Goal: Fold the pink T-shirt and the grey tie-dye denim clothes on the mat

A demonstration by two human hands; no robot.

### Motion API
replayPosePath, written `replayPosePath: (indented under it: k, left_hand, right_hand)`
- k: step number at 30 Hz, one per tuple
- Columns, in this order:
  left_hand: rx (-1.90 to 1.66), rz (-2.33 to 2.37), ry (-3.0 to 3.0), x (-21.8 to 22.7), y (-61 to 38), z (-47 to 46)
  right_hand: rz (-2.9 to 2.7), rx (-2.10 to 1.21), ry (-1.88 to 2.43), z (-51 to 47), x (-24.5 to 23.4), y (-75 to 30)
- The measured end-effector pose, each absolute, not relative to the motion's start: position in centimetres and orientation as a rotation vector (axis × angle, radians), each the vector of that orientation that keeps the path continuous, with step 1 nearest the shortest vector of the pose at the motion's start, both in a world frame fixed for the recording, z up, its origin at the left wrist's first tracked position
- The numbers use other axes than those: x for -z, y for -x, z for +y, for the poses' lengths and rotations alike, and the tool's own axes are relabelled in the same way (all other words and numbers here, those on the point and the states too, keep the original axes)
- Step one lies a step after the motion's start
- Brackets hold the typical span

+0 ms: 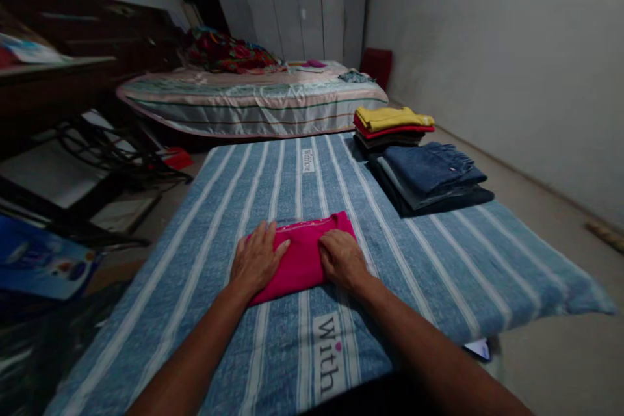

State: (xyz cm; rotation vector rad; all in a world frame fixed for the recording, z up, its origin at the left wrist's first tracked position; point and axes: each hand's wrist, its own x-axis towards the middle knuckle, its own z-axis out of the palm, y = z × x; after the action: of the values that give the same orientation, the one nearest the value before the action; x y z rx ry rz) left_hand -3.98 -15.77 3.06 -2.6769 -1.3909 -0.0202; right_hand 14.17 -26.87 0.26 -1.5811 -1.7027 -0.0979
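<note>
A folded pink garment (303, 253) lies on the blue-and-white striped cloth (214, 214), with a light decorated trim along its far edge. My left hand (257, 257) rests flat on the garment's left side, fingers stretched forward and the thumb apart. On the right side, my right hand (342, 258) has its fingers curled against the fabric and appears to grip it; the fingertips are partly hidden.
Folded dark and blue jeans (429, 169) are piled at the right, behind them a stack of yellow, red and dark clothes (392, 120). Beyond stands a bed (263, 107) with a rumpled red blanket (234, 55). A sewing-machine-like table (58, 71) stands left; a phone (478, 349) shows at lower right.
</note>
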Motion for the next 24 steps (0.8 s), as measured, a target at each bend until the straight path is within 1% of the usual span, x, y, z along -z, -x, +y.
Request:
replayPosePath:
  k: [8, 14, 20, 24]
  left_hand:
    - [0.000, -1.421, 2.681, -2.2, 4.0, -14.6]
    - [-0.030, -1.414, 2.688, -2.6, 3.8, -14.7]
    - [-0.067, -1.551, 2.717, -3.3, 3.5, -15.2]
    - [-0.050, -1.562, 2.719, -3.1, 3.6, -15.1]
  right_hand:
    - [-1.744, 0.076, 1.654, -26.7, -0.7, -14.5]
    - [-1.753, 0.068, 1.667, -26.7, -0.9, -14.5]
    - [-1.749, 0.069, 1.691, -26.7, -0.9, -14.6]
    - [-1.762, 0.053, 1.675, -26.7, -0.8, -14.6]
